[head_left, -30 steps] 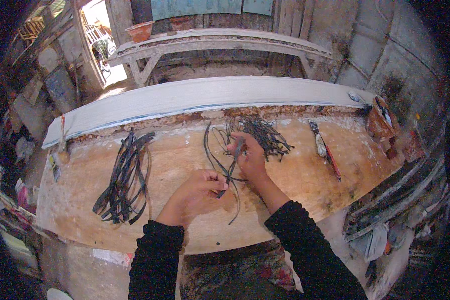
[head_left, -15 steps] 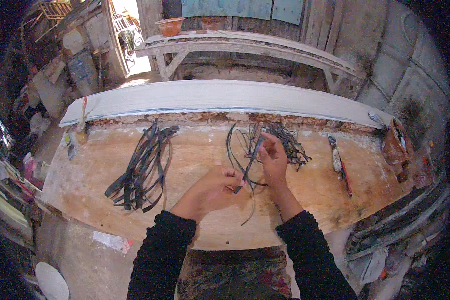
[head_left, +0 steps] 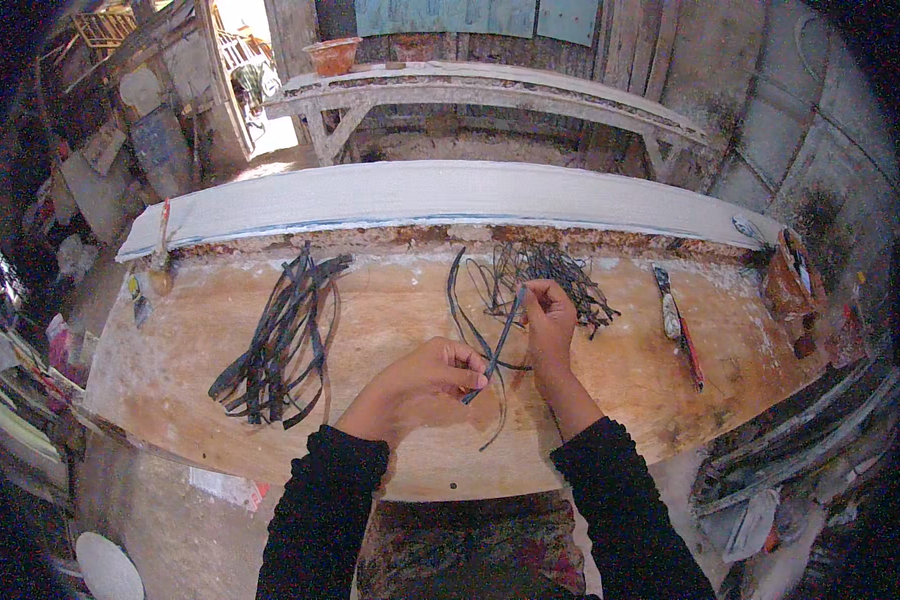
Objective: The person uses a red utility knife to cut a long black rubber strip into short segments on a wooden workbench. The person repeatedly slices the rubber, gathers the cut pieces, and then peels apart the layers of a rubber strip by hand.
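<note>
Two hands work over the pale, worn wooden counter. The left hand is curled nearly shut, fingers pinching the lower end of one dark, flat, narrow strip. The right hand is raised a little beyond it, thumb and fingers closed on the upper end of the same strip, so it runs taut and slanted between both hands, just above the counter. A few more loose dark strands curve under and around the hands; their count is unclear.

Two heaps lie on the counter: one long bundle of dark flat strips well to the left of the left hand, and one tangled pile of thin dark pieces just beyond the right hand. One red-handled tool lies to the right of the right hand, near but apart.

Bare counter lies between the left hand and the bundle. The counter's near edge runs just under the wrists; a long white board runs along its far edge.
</note>
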A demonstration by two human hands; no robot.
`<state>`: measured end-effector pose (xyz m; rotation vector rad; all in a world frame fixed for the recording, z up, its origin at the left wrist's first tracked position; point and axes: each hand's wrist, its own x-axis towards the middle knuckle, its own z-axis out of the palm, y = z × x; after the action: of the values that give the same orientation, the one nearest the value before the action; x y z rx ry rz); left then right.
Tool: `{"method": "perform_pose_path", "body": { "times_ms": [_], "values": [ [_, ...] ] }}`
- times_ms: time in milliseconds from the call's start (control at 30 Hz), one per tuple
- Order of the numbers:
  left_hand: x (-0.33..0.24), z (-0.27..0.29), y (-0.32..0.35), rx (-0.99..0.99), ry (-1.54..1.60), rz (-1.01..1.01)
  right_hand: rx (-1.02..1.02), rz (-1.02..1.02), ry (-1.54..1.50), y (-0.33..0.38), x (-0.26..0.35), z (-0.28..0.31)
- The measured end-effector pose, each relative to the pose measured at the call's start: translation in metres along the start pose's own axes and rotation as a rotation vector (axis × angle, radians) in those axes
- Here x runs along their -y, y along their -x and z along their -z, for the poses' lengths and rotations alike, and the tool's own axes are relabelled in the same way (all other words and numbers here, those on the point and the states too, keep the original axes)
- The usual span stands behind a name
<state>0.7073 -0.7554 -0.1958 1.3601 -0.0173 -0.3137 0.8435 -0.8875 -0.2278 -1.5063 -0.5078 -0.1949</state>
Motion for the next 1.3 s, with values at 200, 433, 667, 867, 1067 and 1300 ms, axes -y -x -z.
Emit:
{"method": "perform_pose_path", "body": {
  "times_ms": [200, 433, 667, 867, 1067, 1300],
  "values": [
    [0.004, 0.001, -0.002, -0.063, 0.028, -0.090, -0.018, -0.149, -0.047, -0.001, 0.011, 0.001],
    [0.003, 0.001, -0.006, -0.409, 0.292, -0.116, 0.094, 0.011, 0.200, 0.004, 0.023, -0.004],
    [0.025, 0.020, -0.019, -0.427, 0.513, -0.214, 0.529, 0.390, 0.268, 0.032, 0.051, -0.012],
    [0.026, 0.020, -0.019, -0.439, 0.524, -0.243, 0.561, 0.371, 0.250, 0.032, 0.053, -0.012],
    [0.024, 0.020, -0.018, -0.443, 0.497, -0.230, 0.552, 0.410, 0.228, 0.031, 0.048, -0.011],
    [0.012, 0.013, -0.014, -0.437, 0.470, -0.213, 0.497, 0.341, 0.150, 0.032, 0.055, -0.012]
  ]
}}
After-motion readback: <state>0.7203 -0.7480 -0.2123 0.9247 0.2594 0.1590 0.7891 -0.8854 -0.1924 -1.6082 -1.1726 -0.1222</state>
